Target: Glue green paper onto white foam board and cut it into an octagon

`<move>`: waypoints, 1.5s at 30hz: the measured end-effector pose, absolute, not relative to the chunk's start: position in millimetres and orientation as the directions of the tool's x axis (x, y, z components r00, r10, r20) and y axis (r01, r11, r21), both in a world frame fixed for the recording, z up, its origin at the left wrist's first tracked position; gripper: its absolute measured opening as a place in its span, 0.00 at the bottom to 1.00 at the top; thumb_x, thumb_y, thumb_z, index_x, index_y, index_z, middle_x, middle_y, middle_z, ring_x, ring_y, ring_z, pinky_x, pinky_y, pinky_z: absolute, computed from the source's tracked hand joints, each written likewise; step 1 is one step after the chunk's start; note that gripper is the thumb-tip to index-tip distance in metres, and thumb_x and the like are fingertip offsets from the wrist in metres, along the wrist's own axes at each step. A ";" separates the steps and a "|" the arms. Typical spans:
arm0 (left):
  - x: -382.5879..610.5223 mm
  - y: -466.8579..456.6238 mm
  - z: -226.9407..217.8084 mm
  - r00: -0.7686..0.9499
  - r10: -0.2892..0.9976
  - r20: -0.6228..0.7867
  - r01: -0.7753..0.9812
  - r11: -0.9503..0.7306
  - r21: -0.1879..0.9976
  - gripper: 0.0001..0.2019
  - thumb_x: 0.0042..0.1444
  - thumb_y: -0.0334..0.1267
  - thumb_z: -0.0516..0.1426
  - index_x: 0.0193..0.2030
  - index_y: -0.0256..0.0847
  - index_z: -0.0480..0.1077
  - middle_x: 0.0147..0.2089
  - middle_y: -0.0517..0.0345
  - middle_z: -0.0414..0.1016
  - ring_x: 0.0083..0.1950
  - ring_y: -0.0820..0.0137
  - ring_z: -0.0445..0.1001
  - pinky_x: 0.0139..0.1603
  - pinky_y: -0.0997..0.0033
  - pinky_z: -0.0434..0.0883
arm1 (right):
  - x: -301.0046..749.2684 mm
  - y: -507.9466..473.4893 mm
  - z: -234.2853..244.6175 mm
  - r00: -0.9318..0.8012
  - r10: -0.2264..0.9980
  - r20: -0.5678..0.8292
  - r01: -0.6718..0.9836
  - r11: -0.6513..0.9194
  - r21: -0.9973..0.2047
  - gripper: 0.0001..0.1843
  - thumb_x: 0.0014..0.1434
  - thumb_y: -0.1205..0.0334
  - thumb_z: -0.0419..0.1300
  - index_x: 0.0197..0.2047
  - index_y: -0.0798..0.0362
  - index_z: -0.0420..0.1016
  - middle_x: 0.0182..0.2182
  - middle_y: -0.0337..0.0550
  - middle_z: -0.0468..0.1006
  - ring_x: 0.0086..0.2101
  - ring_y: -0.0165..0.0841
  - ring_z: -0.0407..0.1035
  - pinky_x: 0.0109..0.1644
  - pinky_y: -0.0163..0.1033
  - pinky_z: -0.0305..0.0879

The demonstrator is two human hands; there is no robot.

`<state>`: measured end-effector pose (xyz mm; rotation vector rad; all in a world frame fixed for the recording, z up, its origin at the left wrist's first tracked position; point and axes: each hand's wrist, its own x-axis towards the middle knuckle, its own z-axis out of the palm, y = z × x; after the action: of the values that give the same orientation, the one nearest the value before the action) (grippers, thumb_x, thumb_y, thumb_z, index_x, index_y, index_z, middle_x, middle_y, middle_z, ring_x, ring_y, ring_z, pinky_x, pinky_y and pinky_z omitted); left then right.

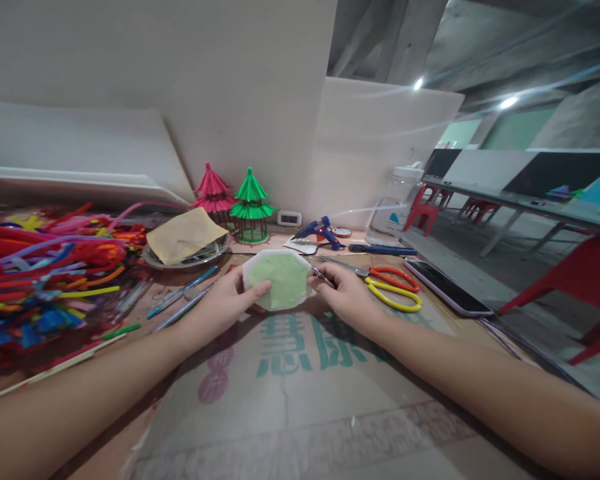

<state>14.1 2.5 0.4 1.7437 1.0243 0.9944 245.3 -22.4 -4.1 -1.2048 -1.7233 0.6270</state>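
My left hand (pixel 237 293) grips an eight-sided piece (pixel 280 283), pale green on its face with a white rim, thumb on top and fingers behind it. My right hand (pixel 337 290) is closed around a slim dark tool (pixel 323 273), its tip against or close to the piece's right edge; its exact kind is too small to make out. Both hands are above a printed cardboard sheet (pixel 290 400). Just right of my right hand lie scissors (pixel 395 287) with one red and one yellow handle loop.
Behind the hands stand a pink (pixel 213 187) and a green pagoda model (pixel 251 207), a small clock (pixel 289 218), a blue glue gun (pixel 315 230) and a clear bottle (pixel 393 203). Fuzzy craft stems (pixel 45 280) pile up at left. A phone (pixel 447 287) lies right.
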 end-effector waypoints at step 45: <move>15.5 1.3 -5.0 0.329 0.905 0.269 0.066 -0.306 0.950 0.27 0.58 0.53 0.60 0.57 0.39 0.63 0.53 0.47 0.73 0.40 0.65 0.77 0.31 0.67 0.80 | 244.5 -24.8 -15.7 -0.183 0.937 0.297 0.109 0.320 -0.941 0.29 0.66 0.32 0.46 0.43 0.51 0.69 0.25 0.33 0.56 0.23 0.29 0.50 0.24 0.36 0.50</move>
<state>15.5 1.3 -5.0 1.6461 0.8899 1.1102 244.5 -24.8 -15.7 -0.9840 -1.5635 1.0159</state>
